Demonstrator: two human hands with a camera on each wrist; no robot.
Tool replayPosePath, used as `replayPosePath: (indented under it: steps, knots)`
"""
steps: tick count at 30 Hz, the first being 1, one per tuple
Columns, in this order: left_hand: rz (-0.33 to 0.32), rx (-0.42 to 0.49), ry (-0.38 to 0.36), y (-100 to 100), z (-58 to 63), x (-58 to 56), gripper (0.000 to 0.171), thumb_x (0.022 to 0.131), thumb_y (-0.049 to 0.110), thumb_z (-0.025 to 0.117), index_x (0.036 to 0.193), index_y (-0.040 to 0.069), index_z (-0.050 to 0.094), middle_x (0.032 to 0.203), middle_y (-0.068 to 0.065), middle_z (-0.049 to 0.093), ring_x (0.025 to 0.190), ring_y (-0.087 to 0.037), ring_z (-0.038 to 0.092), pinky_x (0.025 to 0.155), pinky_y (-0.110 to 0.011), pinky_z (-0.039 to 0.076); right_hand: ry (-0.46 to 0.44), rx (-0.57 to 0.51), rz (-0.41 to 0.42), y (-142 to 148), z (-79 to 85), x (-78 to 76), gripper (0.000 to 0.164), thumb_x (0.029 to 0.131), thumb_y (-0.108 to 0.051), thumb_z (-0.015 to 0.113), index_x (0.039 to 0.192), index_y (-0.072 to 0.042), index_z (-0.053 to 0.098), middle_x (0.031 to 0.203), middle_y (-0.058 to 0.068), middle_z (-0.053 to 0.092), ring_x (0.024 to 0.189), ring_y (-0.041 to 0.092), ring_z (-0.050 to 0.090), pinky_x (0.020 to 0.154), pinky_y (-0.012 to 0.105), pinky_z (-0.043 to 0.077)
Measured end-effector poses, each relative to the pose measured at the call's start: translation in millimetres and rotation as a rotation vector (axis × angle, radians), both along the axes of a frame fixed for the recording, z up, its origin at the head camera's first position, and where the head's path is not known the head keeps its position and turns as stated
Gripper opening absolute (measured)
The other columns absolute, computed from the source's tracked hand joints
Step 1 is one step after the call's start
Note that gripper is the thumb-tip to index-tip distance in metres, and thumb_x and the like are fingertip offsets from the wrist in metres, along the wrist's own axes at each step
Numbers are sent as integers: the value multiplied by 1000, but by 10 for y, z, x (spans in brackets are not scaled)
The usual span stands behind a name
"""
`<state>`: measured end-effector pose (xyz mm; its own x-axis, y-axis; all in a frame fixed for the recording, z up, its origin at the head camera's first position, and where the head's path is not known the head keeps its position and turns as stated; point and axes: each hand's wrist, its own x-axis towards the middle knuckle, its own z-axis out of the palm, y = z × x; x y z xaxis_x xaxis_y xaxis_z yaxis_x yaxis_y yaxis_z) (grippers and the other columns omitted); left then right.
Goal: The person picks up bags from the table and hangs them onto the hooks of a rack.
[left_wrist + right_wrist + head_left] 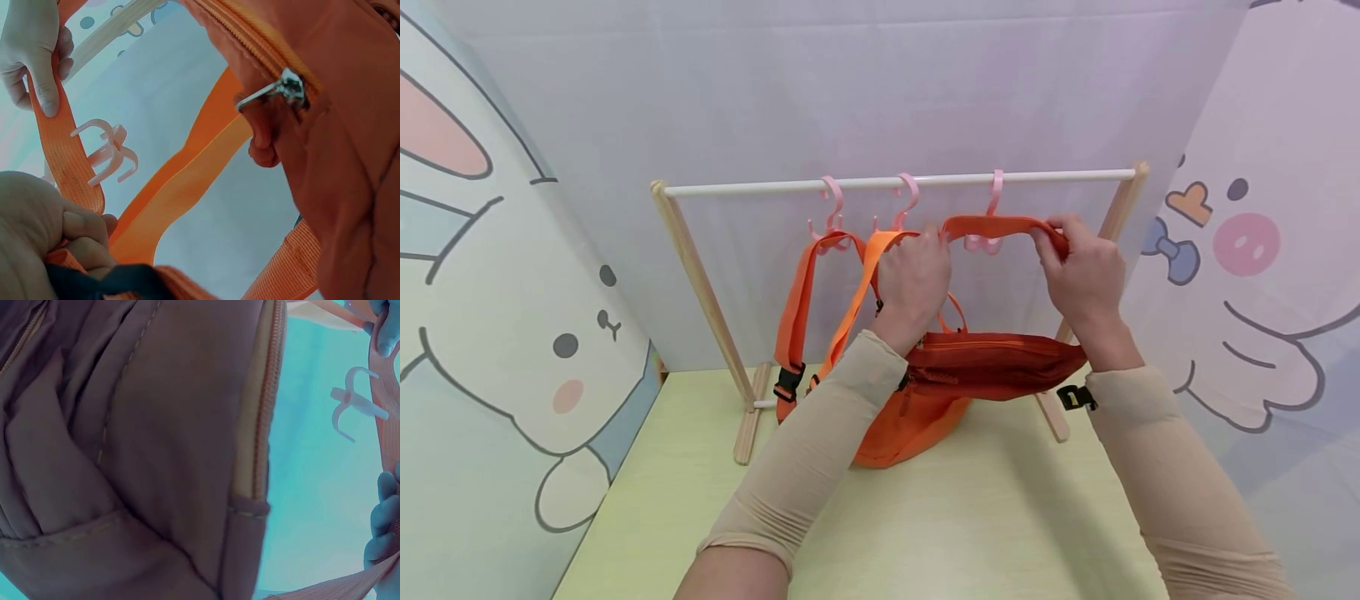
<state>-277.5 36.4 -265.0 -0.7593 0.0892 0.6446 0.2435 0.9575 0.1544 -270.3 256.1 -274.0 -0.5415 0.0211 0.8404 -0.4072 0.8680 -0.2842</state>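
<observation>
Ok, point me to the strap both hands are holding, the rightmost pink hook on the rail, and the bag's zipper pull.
strap (996, 225): head view, on the stretch held between the two hands.
rightmost pink hook (996, 190): head view, on its stem just below the rail.
zipper pull (284, 87): left wrist view, on the metal tab.

The rack (700, 275) stands on the surface (985, 517) ahead of me, its rail (760, 187) running left to right across the top. Three hooks (832, 212) hang on that rail, side by side. Below the rail, the bag (977, 367) sits between my arms, its lower part on the surface. My left hand (913, 283) is up at the middle hook, my right hand (1082, 275) right of the third, and the strap (996, 225) spans between my fingers (44, 81), just in front of the third hook.
</observation>
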Motion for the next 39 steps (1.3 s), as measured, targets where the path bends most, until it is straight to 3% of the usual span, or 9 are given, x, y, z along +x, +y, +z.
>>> replayPosePath:
  steps: [11,23,30,39]
  knots:
    - [-21,-2,-5,-20,-34,11,34,113,35,52,103,12,75,62,-1,57,53,-17,58,53,-29,53,-53,2,15,15,-75,-28,32,108,-32,62,115,-1,68,84,19,74,63,38,64,58,44,47]
    - [-23,14,-20,-42,-41,13,35,113,36,51,107,11,75,63,0,56,51,-16,55,51,-28,51,-108,-7,8,-23,-39,-36,33,109,-32,60,120,-2,69,86,21,73,66,37,65,58,44,47]
    - [-22,51,-46,-49,-73,39,33,112,37,54,108,11,75,67,-1,59,56,-17,57,53,-29,53,-91,29,72,-23,-95,-65,29,109,-25,61,128,-6,71,90,17,75,68,33,72,61,44,53]
    - [-36,77,-46,-42,-99,56,32,112,37,54,107,12,73,65,-1,57,54,-17,57,49,-30,52,-77,57,116,-12,-143,-93,23,110,-19,56,125,-6,68,82,12,71,55,26,60,54,36,47]
